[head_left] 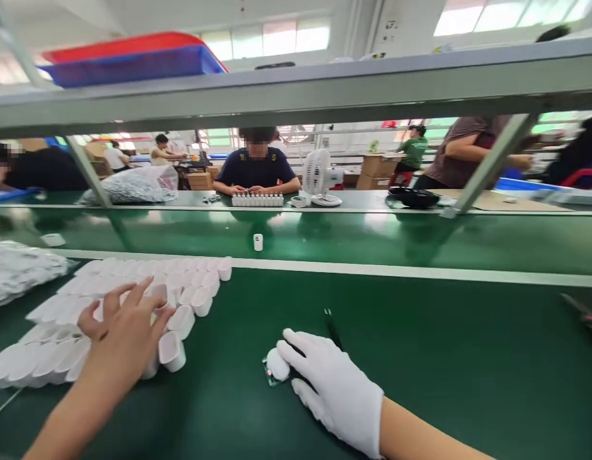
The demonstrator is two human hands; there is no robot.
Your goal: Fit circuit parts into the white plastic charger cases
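Note:
My bare left hand (126, 332) reaches over rows of white plastic housings (147, 287) lying on the green table, fingers spread and touching the housings near the front of the rows. My right hand (329, 383) wears a white glove and rests on the table, thumb and fingers pinching a small green circuit board (267, 375) against the surface. Black tweezers (331, 326) lie just behind the gloved hand.
A green conveyor belt (372, 246) runs behind the table with a single white housing (258, 242) on it. A bag of white parts (13, 271) sits at left. Across the belt a seated person works beside a small fan (319, 176). A shelf beam (296, 89) spans overhead.

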